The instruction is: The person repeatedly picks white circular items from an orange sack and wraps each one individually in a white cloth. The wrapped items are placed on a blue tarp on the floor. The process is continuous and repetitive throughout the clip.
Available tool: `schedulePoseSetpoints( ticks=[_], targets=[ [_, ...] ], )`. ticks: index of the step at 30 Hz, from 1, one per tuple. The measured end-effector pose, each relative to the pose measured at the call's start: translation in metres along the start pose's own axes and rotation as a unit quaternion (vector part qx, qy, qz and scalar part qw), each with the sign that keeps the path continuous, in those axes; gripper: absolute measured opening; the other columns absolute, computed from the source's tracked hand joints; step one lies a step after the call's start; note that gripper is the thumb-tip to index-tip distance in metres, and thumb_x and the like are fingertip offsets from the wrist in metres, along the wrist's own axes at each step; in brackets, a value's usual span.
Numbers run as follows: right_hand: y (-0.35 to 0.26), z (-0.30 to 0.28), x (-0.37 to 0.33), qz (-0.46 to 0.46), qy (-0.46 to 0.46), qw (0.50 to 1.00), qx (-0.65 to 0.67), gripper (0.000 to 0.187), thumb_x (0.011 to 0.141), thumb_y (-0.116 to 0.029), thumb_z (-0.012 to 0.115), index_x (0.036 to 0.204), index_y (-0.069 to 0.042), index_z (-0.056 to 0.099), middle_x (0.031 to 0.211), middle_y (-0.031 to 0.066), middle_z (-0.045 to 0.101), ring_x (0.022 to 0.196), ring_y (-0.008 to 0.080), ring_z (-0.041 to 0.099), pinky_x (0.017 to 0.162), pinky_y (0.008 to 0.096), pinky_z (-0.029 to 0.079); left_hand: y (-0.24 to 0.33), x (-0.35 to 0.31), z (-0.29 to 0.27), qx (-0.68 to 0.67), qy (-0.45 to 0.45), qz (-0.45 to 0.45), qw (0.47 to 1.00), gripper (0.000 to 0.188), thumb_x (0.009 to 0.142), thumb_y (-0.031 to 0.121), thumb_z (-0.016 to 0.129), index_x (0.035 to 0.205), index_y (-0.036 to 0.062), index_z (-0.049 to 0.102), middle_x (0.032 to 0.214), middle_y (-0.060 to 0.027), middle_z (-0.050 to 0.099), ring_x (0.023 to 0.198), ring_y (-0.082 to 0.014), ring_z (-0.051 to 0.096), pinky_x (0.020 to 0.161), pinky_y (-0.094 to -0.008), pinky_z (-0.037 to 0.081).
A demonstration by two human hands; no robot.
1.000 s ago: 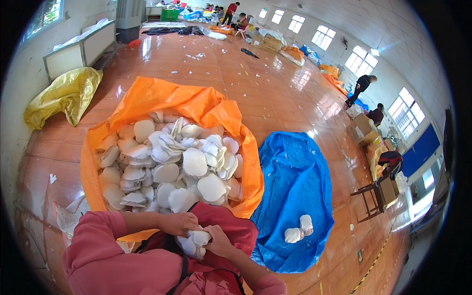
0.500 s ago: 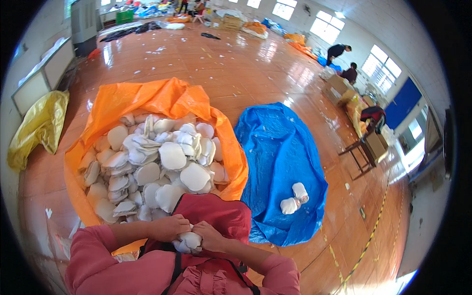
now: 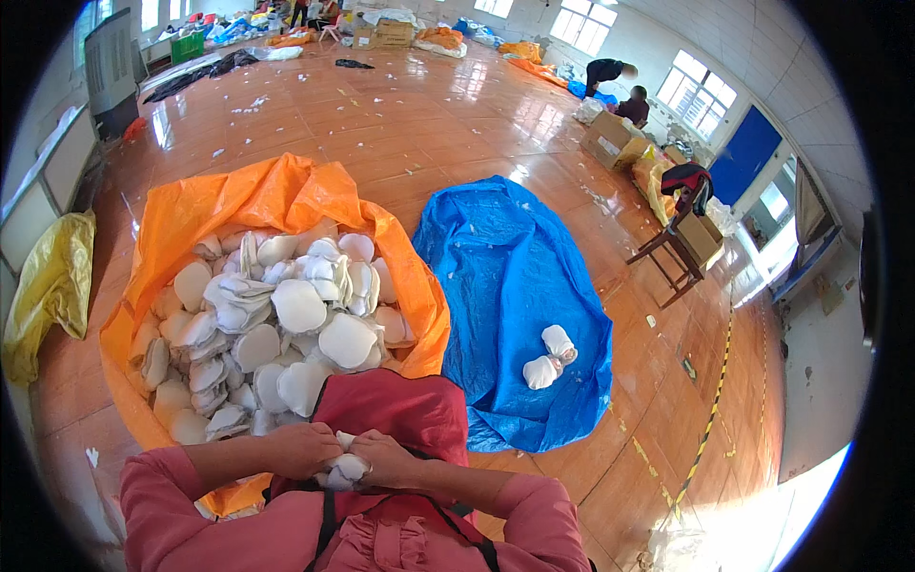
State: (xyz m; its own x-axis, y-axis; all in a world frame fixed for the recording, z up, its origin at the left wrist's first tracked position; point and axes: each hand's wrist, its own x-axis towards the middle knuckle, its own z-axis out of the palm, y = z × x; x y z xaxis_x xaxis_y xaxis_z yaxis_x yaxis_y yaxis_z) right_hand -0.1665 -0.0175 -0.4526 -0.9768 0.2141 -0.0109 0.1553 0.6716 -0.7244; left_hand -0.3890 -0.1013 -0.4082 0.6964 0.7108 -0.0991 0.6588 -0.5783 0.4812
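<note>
My left hand (image 3: 303, 450) and my right hand (image 3: 386, 461) meet low in the view, in front of my body. Between them they grip a small bundle of soft white pads (image 3: 345, 471), fingers closed around it and partly hiding it. Just beyond my hands is a wide orange sack (image 3: 405, 257), its mouth spread. Inside lies a heap of thin, rounded white pads (image 3: 297, 306), some loose and some in stacks. To its right a blue sheet or sack (image 3: 505, 286) is spread on the floor. Two rolled white bundles (image 3: 543, 370) rest touching each other on its near right part.
A yellow sack (image 3: 52, 286) slumps by the left wall. At right stands a wooden chair (image 3: 672, 262) with a dark and red garment over it. Cardboard boxes (image 3: 610, 141) and two people are farther back. White scraps dot the tiled floor; striped tape (image 3: 707, 429) runs along the right.
The view has turned somewhat to the right, so the sacks sit farther left in it. Both hands still grip the white bundle; their fingers have shifted slightly on it.
</note>
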Motion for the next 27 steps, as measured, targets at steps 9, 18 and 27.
schedulePoseSetpoints(
  ticks=[9,18,27],
  targets=[
    [0.004,0.000,0.003,0.000,-0.028,1.000,0.004,0.048,0.066,-0.033,0.080,0.104,-0.008,0.064,0.108,0.0116,0.063,0.109,0.0342,0.054,0.093,0.0425,0.046,0.000,0.000,-0.002,-0.015,0.027,-0.002,1.000,0.018,0.079,0.018,0.063,0.092,0.0057,0.064,0.096,-0.0111,0.067,0.099,-0.0328,0.061,0.089,-0.0408,0.049],
    [0.017,-0.026,0.007,-0.055,-0.137,0.977,0.153,0.051,0.077,-0.037,0.075,0.113,-0.004,0.061,0.113,0.0155,0.061,0.113,0.0346,0.050,0.100,0.0424,0.038,0.003,-0.002,-0.005,-0.004,0.018,-0.008,1.000,0.026,0.077,0.021,0.067,0.097,0.0050,0.064,0.097,-0.0127,0.067,0.099,-0.0318,0.062,0.093,-0.0406,0.047],
    [0.007,-0.029,0.020,-0.031,-0.132,0.983,0.121,0.044,0.075,-0.029,0.076,0.109,-0.002,0.065,0.099,0.0183,0.066,0.095,0.0355,0.061,0.084,0.0422,0.048,0.005,-0.002,-0.008,-0.020,-0.017,-0.049,0.998,0.031,0.076,0.024,0.071,0.098,0.0034,0.062,0.095,-0.0146,0.066,0.099,-0.0337,0.061,0.090,-0.0421,0.049]
  ],
)
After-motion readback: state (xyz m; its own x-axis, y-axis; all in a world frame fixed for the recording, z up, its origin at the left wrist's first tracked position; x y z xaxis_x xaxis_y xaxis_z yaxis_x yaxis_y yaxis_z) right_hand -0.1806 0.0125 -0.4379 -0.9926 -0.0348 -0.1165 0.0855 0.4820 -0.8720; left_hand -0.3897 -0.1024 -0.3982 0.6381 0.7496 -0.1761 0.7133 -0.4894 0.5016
